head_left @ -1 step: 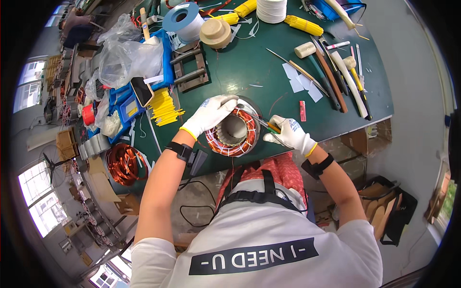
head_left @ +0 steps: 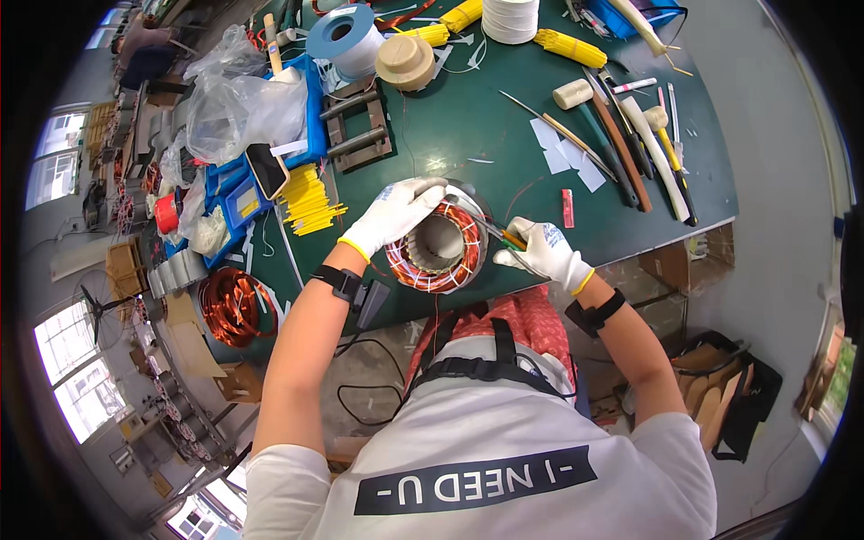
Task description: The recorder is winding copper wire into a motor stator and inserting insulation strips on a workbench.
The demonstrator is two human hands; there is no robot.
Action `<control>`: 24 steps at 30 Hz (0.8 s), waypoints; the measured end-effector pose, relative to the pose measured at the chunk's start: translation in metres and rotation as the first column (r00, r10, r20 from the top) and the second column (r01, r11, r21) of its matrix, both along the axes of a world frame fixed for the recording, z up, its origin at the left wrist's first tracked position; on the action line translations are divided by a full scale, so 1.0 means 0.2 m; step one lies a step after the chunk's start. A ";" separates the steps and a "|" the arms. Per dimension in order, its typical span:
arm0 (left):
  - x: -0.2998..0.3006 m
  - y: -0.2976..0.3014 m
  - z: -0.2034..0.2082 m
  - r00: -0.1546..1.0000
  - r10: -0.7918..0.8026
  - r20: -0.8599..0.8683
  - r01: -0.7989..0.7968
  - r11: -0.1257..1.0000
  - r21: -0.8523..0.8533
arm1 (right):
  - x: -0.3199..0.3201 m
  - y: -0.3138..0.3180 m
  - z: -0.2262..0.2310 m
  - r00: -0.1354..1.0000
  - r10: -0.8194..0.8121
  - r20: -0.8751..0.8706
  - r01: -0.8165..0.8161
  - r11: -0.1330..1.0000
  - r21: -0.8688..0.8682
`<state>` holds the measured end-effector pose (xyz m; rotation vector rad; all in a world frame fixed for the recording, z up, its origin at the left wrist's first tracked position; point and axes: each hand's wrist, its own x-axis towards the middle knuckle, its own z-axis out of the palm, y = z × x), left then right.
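Observation:
A motor stator (head_left: 434, 282) with copper windings tied in white lacing stands near the front edge of the green table, its round bore facing up. My left hand (head_left: 396, 212), in a white glove with a yellow cuff, lies closed over its upper left rim, fingertips at the top of the windings. On the stator's right, my gloved right hand (head_left: 545, 252) is closed round a hand tool (head_left: 514, 240) with orange and green on its handles. The tool's slim dark end reaches to the winding's upper right; its exact kind is unclear.
Mallets (head_left: 572, 94) and rods lie at the right beside white paper pieces (head_left: 556, 148). A metal frame (head_left: 357, 126), white cord spool (head_left: 346, 40) and yellow strips (head_left: 308, 200) sit farther left. Copper wire coils (head_left: 236, 308) rest at the table's left edge, below blue bins (head_left: 312, 112).

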<state>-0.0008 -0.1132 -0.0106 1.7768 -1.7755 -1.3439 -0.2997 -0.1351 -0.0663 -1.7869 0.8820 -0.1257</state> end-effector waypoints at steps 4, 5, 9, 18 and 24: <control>-0.01 0.03 -0.01 0.997 0.067 -0.034 -0.067 0.998 0.005 | -0.05 0.08 -0.02 0.996 -0.075 -0.053 0.080 0.993 0.086; -0.02 0.04 -0.01 0.992 0.104 -0.070 -0.104 0.995 0.009 | -0.08 0.12 -0.03 0.979 -0.204 -0.009 0.204 0.975 0.088; -0.03 0.14 -0.05 0.961 0.256 -0.106 -0.261 0.965 -0.035 | -0.20 0.30 -0.11 0.806 -0.586 0.082 0.583 0.810 0.062; -0.12 0.27 -0.06 0.793 0.564 0.230 -0.382 0.755 -0.534 | -0.29 0.50 0.04 0.767 -0.626 0.140 0.640 0.738 -0.214; -0.01 -0.01 0.03 0.936 -0.097 0.337 0.245 0.870 -0.429 | 0.03 0.48 -0.01 0.869 -0.474 0.138 0.493 0.853 -0.173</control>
